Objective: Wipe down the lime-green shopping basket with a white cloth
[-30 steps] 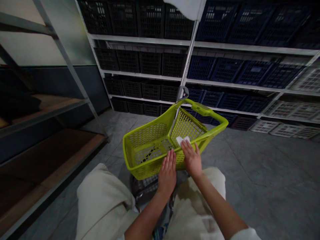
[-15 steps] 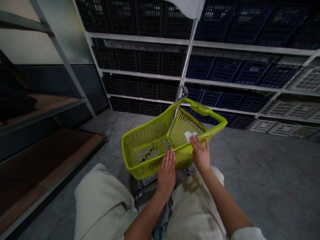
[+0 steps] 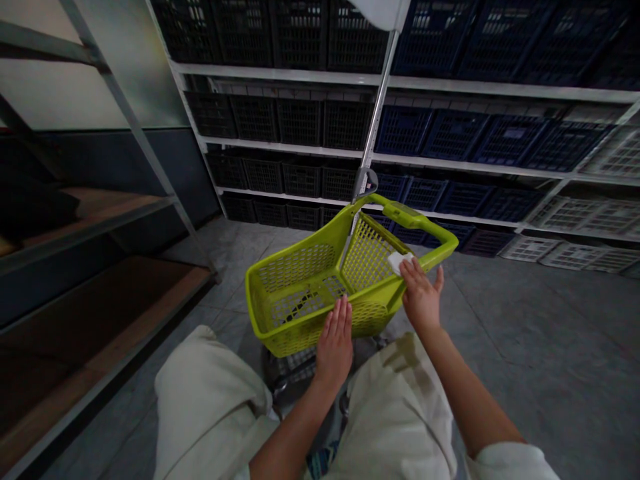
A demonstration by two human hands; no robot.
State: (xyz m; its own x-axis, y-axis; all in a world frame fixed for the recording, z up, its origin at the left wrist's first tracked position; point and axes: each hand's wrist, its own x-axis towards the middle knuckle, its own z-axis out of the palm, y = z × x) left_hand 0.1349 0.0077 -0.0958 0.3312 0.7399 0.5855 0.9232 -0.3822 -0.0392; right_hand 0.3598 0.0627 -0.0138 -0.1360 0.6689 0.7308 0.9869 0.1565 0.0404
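Observation:
A lime-green plastic shopping basket [image 3: 295, 280] with mesh walls sits on a wheeled cart frame [image 3: 295, 373], and a green handle grip [image 3: 405, 215] lies along its far rim. My left hand [image 3: 334, 340] rests flat against the basket's near rim, holding nothing. My right hand [image 3: 421, 297] presses a small white cloth [image 3: 401, 262] against the right rim. Part of the cloth is hidden under my fingertips. A metal pole [image 3: 375, 113] rises from the basket's far corner to a white flag [image 3: 383, 13].
Long white shelves hold several black crates [image 3: 300, 120], navy crates [image 3: 430, 130] and white crates [image 3: 570, 220] ahead. A metal shelf unit with wooden boards [image 3: 100, 233] stands at the left. Grey tiled floor [image 3: 525, 320] surrounds the cart.
My right hand and the white cloth have moved rightward along the basket's rim. My left hand has stayed on the near rim.

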